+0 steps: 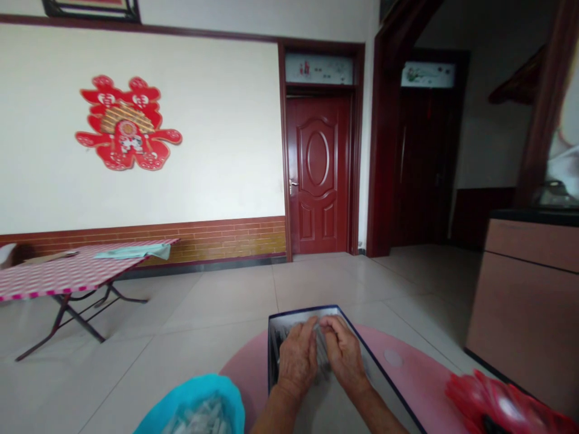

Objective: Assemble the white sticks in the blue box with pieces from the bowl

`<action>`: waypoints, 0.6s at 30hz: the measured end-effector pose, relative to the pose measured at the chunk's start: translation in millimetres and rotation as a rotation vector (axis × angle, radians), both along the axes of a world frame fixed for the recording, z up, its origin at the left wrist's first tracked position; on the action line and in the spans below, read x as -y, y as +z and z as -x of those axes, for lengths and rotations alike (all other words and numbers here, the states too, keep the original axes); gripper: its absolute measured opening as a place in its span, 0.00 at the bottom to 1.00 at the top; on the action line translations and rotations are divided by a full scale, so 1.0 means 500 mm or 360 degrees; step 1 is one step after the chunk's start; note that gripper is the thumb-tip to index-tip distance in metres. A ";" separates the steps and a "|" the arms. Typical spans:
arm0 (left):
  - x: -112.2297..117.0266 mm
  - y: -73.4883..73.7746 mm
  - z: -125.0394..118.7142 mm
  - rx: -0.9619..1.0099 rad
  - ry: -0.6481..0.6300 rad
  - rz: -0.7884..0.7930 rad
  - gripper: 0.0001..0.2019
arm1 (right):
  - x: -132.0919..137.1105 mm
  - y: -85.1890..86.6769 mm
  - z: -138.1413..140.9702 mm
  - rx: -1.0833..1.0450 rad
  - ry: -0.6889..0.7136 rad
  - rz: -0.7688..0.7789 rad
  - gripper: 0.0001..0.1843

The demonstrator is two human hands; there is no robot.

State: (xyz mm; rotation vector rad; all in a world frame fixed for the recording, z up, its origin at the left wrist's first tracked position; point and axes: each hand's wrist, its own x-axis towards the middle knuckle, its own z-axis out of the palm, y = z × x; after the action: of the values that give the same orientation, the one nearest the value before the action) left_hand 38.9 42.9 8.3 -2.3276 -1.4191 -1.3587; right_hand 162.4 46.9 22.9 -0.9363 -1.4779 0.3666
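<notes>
My left hand (298,358) and my right hand (344,351) are both inside a shallow box (384,381) with a white inside and a dark blue rim. The fingers of each hand are bent and pressed together, fingertips close to each other near the far end. Whatever lies between them is too small and blurred to name. Thin greyish, see-through strips or tubes (322,346) lie in rows below and between my hands. A turquoise basin (233,395) at the lower left holds a heap of short, pale, translucent pieces (203,418).
The box stands on a round pink table (246,367). A crumpled red plastic bag (502,401) lies at its right. Farther left is a folding table (58,277) with a checked cover and a light green cloth (133,250). At right stands a brownish cabinet (527,301); a red door (319,175) is ahead.
</notes>
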 end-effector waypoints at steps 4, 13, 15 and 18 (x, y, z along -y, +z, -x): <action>0.003 0.005 0.000 -0.0117 0.0055 0.0063 0.21 | -0.016 -0.003 -0.004 -0.0024 -0.0134 0.0108 0.11; 0.008 0.013 0.006 -0.0131 0.0219 0.0122 0.20 | 0.088 -0.005 0.000 0.0701 0.0834 0.0573 0.09; 0.009 0.014 0.005 -0.0097 0.0216 0.0104 0.19 | 0.137 -0.011 0.009 0.0937 0.1161 0.0741 0.13; 0.009 0.016 0.001 -0.0043 0.0178 0.0062 0.16 | 0.190 -0.027 0.017 0.1132 0.1241 0.0735 0.13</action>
State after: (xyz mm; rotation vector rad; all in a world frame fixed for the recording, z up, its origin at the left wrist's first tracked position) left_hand 38.3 38.2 16.1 -2.2428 -1.5555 -1.2767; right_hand 154.0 -47.9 9.5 -0.8439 -2.4755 1.0522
